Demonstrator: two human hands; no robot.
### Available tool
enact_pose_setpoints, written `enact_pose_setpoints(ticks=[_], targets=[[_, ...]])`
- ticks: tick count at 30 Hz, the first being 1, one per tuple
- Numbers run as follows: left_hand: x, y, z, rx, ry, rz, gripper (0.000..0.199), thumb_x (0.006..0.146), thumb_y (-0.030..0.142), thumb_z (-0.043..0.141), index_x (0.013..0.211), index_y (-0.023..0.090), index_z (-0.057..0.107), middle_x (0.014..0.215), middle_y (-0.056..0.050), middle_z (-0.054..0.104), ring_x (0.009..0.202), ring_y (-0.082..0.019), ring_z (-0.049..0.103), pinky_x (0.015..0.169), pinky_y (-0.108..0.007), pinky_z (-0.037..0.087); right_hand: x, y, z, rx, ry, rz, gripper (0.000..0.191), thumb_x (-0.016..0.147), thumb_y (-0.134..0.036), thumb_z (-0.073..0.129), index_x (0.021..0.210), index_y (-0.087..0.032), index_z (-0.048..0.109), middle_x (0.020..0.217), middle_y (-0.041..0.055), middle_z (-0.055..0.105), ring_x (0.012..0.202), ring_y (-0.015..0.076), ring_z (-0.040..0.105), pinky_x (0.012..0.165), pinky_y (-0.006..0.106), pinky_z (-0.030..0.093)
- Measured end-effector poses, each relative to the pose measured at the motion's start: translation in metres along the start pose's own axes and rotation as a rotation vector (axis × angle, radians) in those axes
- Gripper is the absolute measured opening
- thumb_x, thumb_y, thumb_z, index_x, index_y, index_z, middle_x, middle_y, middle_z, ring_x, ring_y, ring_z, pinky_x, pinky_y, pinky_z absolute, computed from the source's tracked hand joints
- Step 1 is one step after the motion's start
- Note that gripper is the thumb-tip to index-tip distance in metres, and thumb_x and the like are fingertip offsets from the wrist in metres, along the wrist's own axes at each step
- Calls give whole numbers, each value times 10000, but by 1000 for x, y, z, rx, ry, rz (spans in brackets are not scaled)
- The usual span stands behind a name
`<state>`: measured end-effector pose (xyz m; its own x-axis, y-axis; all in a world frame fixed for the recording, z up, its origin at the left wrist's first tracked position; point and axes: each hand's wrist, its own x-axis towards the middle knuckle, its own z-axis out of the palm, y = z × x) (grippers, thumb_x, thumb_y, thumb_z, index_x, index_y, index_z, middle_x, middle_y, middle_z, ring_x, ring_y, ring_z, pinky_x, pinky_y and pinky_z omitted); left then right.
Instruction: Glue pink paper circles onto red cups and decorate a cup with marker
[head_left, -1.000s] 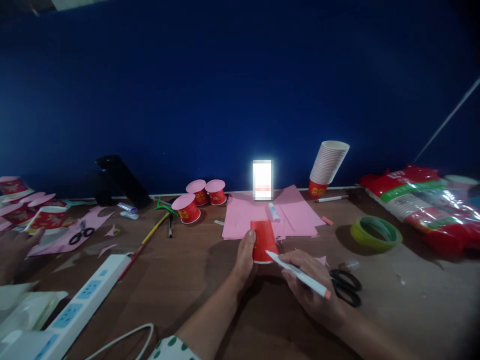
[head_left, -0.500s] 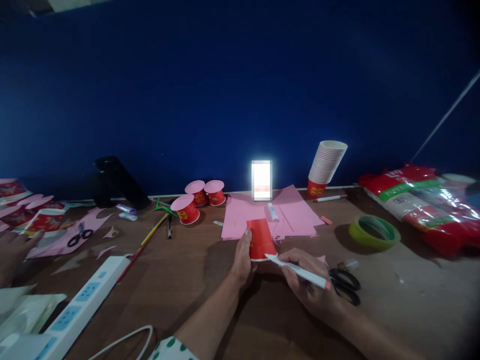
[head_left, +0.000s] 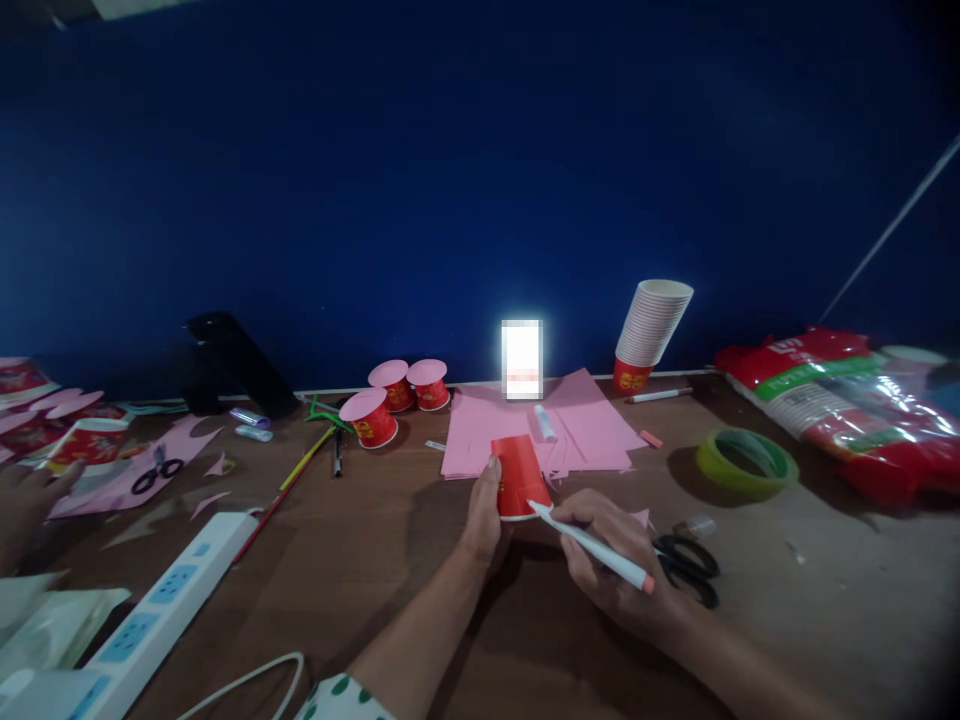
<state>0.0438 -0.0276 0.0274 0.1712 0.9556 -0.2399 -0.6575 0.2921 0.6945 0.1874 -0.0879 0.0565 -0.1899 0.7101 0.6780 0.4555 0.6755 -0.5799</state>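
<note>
Left hand (head_left: 481,512) gripped the red cup (head_left: 520,478); right hand (head_left: 616,552) held a marker (head_left: 600,552) to it
Clocked from the red cup, another person's hand (head_left: 30,505) lay at nine, small scissors (head_left: 157,474) beyond it on pink paper (head_left: 124,490), the power strip (head_left: 161,598) at eight and three topped cups (head_left: 372,421) at ten. The left thumb pressed the red cup's left side; the other fingers were mostly hidden, so their spread could not be told. The red cup, white rim towards the wearer, sat before the pink sheets (head_left: 480,440) and glue stick (head_left: 544,424) at twelve. The right thumb and fingers pinched the marker, its tip at the red cup near the rim. Further right were the cup stack (head_left: 654,325) between one and two, black scissors (head_left: 688,570) at four, tape (head_left: 709,468) at three and the bag (head_left: 817,355) between two and three
</note>
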Motion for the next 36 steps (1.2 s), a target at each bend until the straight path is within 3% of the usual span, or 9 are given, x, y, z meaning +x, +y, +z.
enact_pose_setpoints(ticks=[6,11,19,24,30,36], targets=[[0,-3,-2,41,-60,75,426,788,529,597,864,113,647,749,-68,675,655,-175,626,674,-292,484,4,-5,-3,-67,28,37,137,818,-106,509,866,-203,594,762,38,633,673,169,630,644,290,526],[0,-2,-3,31,-63,27,466,798,552,567,868,100,653,771,-90,686,678,-194,639,707,-317,495,4,-5,-5,-62,10,45,108,811,-128,528,846,-199,602,739,29,637,633,156,620,616,269,510],[-2,0,-2,-7,-66,-9,494,776,560,592,902,87,658,806,-97,691,712,-203,648,753,-328,488,3,-4,-7,-10,-29,178,102,828,-170,528,804,-189,624,682,10,641,571,134,597,550,239,472],[-1,-2,-4,-5,-79,29,453,786,531,598,874,91,658,787,-86,689,700,-188,640,742,-310,480,-5,7,-2,16,73,287,75,862,-204,529,853,-196,603,699,12,659,585,147,612,557,247,478],[0,-4,-4,-22,-60,30,448,783,525,608,906,96,653,821,-87,687,711,-176,631,719,-291,475,-1,3,-3,-5,34,184,91,854,-185,535,803,-190,610,694,10,652,575,135,603,548,235,467],[0,-4,-2,16,-42,62,465,753,548,628,865,97,647,776,-75,672,674,-162,612,691,-281,465,-3,3,-3,-28,90,214,86,862,-184,525,832,-196,605,698,-1,645,591,136,608,574,232,477]])
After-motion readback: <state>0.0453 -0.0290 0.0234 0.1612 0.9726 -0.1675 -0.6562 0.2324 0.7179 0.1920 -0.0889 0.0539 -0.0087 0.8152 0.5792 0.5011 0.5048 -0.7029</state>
